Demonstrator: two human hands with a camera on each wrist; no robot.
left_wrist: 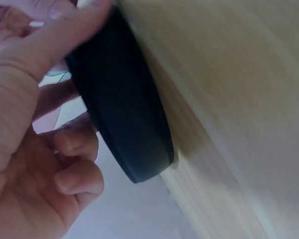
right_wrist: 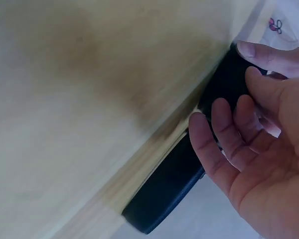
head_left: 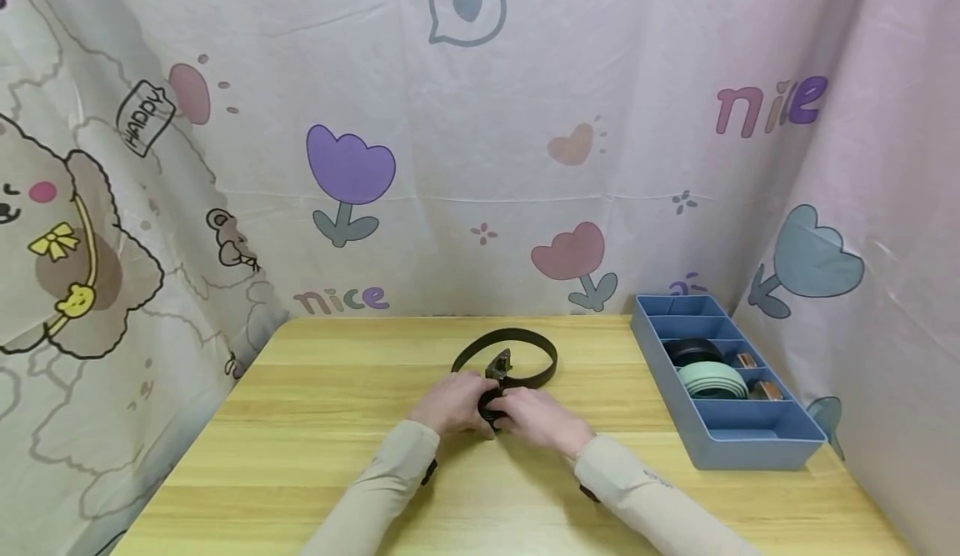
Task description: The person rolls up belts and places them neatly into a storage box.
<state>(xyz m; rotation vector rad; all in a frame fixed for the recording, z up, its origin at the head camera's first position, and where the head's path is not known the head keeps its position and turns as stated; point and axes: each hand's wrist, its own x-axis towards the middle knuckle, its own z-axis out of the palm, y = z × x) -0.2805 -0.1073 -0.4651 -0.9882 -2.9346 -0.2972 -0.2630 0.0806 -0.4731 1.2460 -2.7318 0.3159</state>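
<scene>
A black belt (head_left: 504,336) stands on its edge on the wooden table, its far part forming a wide loop. Its metal buckle (head_left: 498,368) sits beside a small coil in front of that loop. My left hand (head_left: 453,402) pinches the coil from the left. From the other side my right hand (head_left: 543,418) holds it. In the left wrist view, the thumb lies along the black strap (left_wrist: 122,109), with several fingers curled behind. In the right wrist view, thumb and fingers grip the strap (right_wrist: 164,184) near its upper end.
A blue-grey divided box (head_left: 678,423) stands at the right of the table (head_left: 315,456). Inside are a coiled black belt (head_left: 692,351), a coiled mint-green belt (head_left: 712,379) and metallic buckles. Printed curtains (head_left: 465,206) enclose the back and sides.
</scene>
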